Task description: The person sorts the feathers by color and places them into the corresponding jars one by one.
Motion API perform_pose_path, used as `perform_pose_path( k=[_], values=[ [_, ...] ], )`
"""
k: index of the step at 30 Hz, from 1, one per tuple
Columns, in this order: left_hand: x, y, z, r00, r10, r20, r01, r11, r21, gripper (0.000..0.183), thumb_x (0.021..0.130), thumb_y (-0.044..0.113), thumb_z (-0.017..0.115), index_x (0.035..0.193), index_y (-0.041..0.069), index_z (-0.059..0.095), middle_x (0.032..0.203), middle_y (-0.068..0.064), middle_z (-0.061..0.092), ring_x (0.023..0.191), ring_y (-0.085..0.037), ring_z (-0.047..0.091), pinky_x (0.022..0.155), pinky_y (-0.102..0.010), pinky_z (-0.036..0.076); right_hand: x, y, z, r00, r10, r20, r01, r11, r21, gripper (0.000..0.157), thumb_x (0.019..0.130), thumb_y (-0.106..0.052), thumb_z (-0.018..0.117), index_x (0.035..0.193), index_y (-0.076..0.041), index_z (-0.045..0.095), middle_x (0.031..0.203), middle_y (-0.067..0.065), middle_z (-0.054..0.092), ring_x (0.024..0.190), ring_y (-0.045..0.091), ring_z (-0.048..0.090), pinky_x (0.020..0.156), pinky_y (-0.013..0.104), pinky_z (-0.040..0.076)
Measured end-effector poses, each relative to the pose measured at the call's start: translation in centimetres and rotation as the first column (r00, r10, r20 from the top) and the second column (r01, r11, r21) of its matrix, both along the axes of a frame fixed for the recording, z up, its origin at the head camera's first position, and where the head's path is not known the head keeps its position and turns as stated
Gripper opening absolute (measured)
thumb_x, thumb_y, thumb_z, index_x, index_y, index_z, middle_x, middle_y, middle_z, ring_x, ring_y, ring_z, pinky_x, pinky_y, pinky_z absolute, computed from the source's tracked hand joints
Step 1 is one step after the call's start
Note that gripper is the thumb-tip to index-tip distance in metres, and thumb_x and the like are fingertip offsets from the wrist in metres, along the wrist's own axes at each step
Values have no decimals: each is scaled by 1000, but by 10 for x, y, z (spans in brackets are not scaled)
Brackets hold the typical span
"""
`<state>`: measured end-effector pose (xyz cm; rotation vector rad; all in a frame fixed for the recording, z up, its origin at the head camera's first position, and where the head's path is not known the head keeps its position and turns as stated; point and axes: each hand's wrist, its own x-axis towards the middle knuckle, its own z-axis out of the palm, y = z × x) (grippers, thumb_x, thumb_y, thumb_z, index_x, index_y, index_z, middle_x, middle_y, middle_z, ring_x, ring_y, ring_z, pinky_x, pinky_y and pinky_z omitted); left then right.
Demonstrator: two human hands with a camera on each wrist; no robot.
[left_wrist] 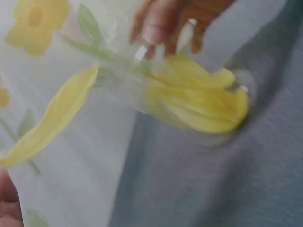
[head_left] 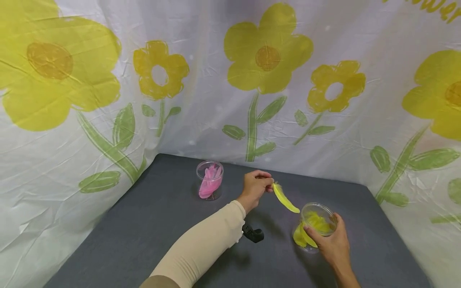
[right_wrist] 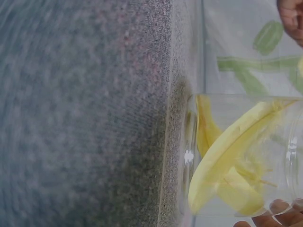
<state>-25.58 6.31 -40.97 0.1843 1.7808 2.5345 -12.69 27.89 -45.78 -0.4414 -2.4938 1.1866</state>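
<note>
A single yellow feather [head_left: 285,199] hangs from the fingers of my left hand [head_left: 255,188], pinched at one end. Its free tip points toward a clear plastic cup [head_left: 317,205] at the right. My right hand [head_left: 333,243] grips that cup by its side near the rim. Inside the cup lie several yellow feathers [right_wrist: 232,156], seen through the wall in the right wrist view. In the left wrist view the held feather [left_wrist: 52,118] stands apart from the cup, and the right hand's fingers [left_wrist: 163,23] are on the cup.
A second clear cup [head_left: 210,163] with pink feathers [head_left: 211,182] stands at the back left of the dark grey table [head_left: 151,224]. A cloth printed with yellow flowers [head_left: 268,58] hangs behind and beside the table. A black device [head_left: 253,233] sits under the left wrist.
</note>
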Motion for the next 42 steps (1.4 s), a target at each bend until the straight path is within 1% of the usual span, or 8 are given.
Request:
perform_pose_path(
  k=[3,9,16,18,23,29,34,42],
  values=[
    [1,4,12,999,45,-25,-44,999,21,10,82,-8,69,89,0,68,78,-13,64,62,-18,62,67,-45,56,0,0,0,1000,3,0,-3,1000,0,112,70,-45,85,148,3,20,142,29,34,125,47,35,98,62,28],
    [9,19,30,990,109,-87,-104,992,67,13,80,-9,67,87,1,70,75,-12,64,59,-18,62,60,-39,56,0,1,0,1000,21,-10,-21,1000,-14,112,71,-43,85,149,3,19,142,29,35,126,47,35,98,61,28],
    [24,40,37,968,148,-201,-142,989,44,13,80,-8,67,86,3,70,71,-6,63,57,-16,61,57,-35,56,0,1,0,1000,23,-8,-23,1000,4,111,71,-44,84,148,4,19,142,29,34,125,47,35,97,62,28],
    [31,44,41,962,152,-226,-152,988,19,11,81,-7,67,86,3,70,71,-7,64,58,-20,62,58,-37,56,-1,1,0,1000,22,-2,-22,1000,11,112,72,-45,83,149,4,19,142,30,34,124,48,36,96,63,29],
    [41,56,36,953,144,-266,-167,984,-64,11,84,-1,70,86,9,71,74,-1,66,61,-21,64,61,-41,56,-1,1,0,1000,19,17,-19,1000,12,114,72,-48,82,149,4,17,143,30,32,125,48,35,95,64,30],
    [47,68,20,940,127,-316,-172,978,-117,10,85,2,71,87,12,71,74,6,64,59,-15,63,56,-29,54,-2,1,1,999,19,27,-19,1000,0,118,70,-51,83,149,5,16,144,31,31,126,48,34,97,63,29],
    [52,75,6,927,110,-359,-186,965,-186,9,85,5,71,89,13,71,75,10,64,61,-7,62,56,-24,53,-1,2,0,1000,22,13,-22,1000,-10,115,71,-48,83,149,5,17,144,31,32,127,47,34,98,62,29],
    [64,86,-13,927,32,-374,-153,942,-298,8,85,9,72,89,16,72,78,14,63,71,0,59,64,-19,50,-2,3,0,999,36,1,-36,999,6,112,73,-48,82,149,4,18,144,29,32,128,47,33,98,62,27]
  ],
)
